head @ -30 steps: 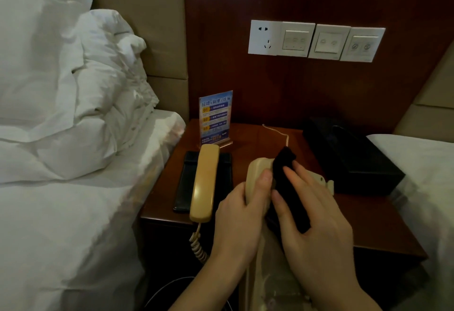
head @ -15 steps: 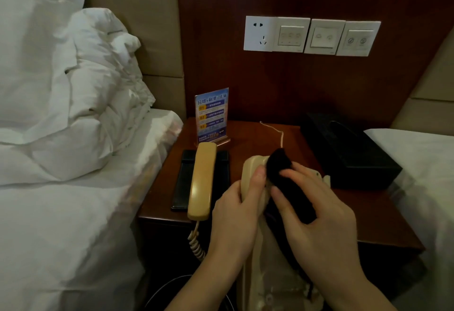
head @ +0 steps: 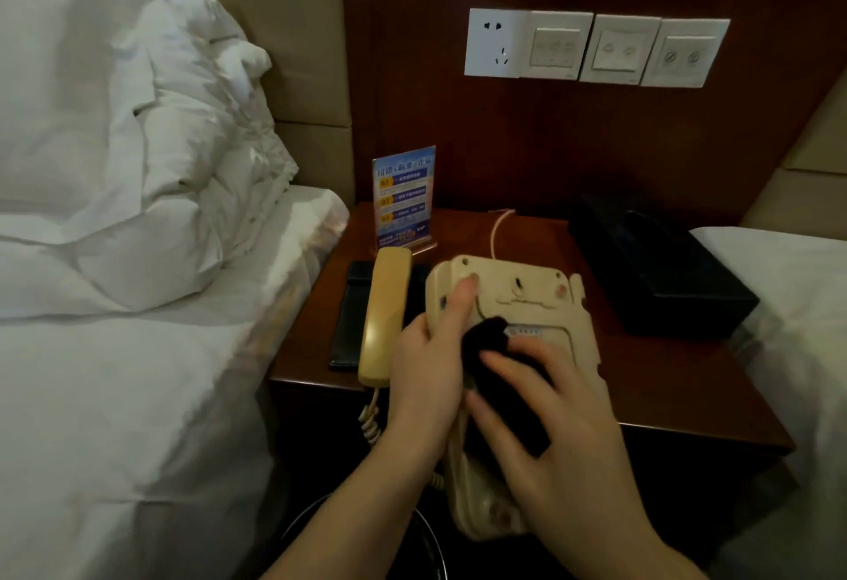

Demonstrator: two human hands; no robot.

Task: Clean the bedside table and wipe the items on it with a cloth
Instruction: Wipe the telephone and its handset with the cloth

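Note:
A beige telephone base (head: 527, 299) is held tilted over the front of the dark wooden bedside table (head: 687, 396), its underside facing me. My left hand (head: 426, 364) grips its left edge, thumb on the underside. My right hand (head: 550, 423) presses a black cloth (head: 490, 350) against the underside of the base, fingers spread over the cloth. The beige handset (head: 382, 318) lies off the base on a flat black object (head: 350, 313) at the table's left, its coiled cord (head: 369, 419) hanging over the front edge.
A blue sign in a clear stand (head: 403, 201) stands at the back left of the table. A black tissue box (head: 655, 267) sits at the right. White beds (head: 114, 373) flank the table. Wall switches and a socket (head: 596, 47) are above.
The telephone base has been turned so more of its underside faces me. My right hand with the cloth has slid down and toward me along it.

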